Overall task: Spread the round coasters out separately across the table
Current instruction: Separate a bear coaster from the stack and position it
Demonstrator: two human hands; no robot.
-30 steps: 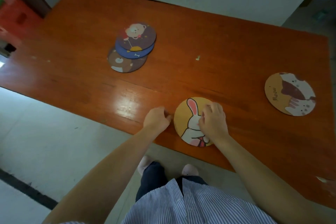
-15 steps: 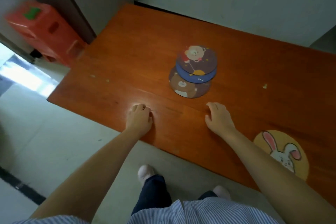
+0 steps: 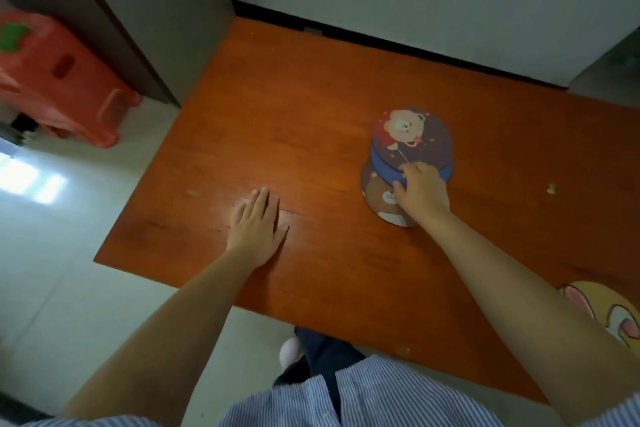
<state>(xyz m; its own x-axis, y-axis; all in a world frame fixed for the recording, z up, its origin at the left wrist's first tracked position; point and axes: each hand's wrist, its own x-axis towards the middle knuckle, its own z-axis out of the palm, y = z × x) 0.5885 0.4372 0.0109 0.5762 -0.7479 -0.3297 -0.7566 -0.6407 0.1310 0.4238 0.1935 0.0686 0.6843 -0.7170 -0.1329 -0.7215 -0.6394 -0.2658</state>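
Observation:
Three round coasters lie overlapped on the orange-brown table (image 3: 294,121): a purple bear coaster (image 3: 412,137) on top, a blue coaster (image 3: 447,173) under it, and a brown bear coaster (image 3: 375,196) at the bottom. My right hand (image 3: 422,194) is on the stack's near edge, with fingertips on the purple coaster and the thumb against the blue rim. My left hand (image 3: 258,222) lies flat on bare wood, left of the stack, holding nothing. A yellow rabbit coaster (image 3: 613,308) lies alone at the right edge of view, partly cut off.
The table's left corner and near edge are close to my left hand, with pale floor beyond. A red plastic stool (image 3: 59,80) stands on the floor at the left beside a grey cabinet (image 3: 149,10). A wall runs behind the table. A small crumb (image 3: 550,188) lies right of the stack.
My right hand left the rabbit coaster near the front edge and reached forward onto the stack. My left hand slid left and flattened. The view swung left.

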